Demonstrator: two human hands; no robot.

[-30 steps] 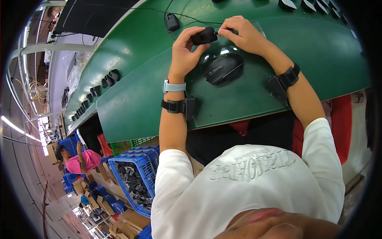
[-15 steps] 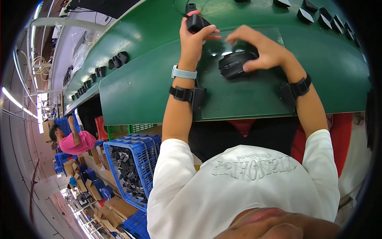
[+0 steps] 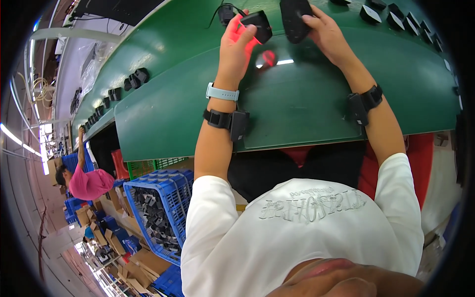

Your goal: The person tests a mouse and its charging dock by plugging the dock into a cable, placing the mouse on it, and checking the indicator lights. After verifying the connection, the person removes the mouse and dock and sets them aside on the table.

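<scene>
My left hand [image 3: 233, 53], at the far side of the green table, is closed on a small black block-shaped device [image 3: 259, 27]. Red light glows on its fingers, and a red spot reflects in the shiny mat [image 3: 302, 109] below. A black corded piece [image 3: 226, 15] shows just beyond these fingers; whether they touch it I cannot tell. My right hand [image 3: 327, 37] grips a black computer mouse [image 3: 295, 21] by its right side, lifted off the mat and tipped up. The mouse and the block are close together but apart.
Several black parts [image 3: 396, 22] stand at the far right, others [image 3: 136, 78] along the left side of the green table [image 3: 163, 114]. A blue crate [image 3: 166, 198] full of black pieces is at my left. A person in pink [image 3: 89, 183] works farther off.
My right hand has picked the mouse up off the mat and raised it away from me. The block in my left hand has turned, and red light now shines from there.
</scene>
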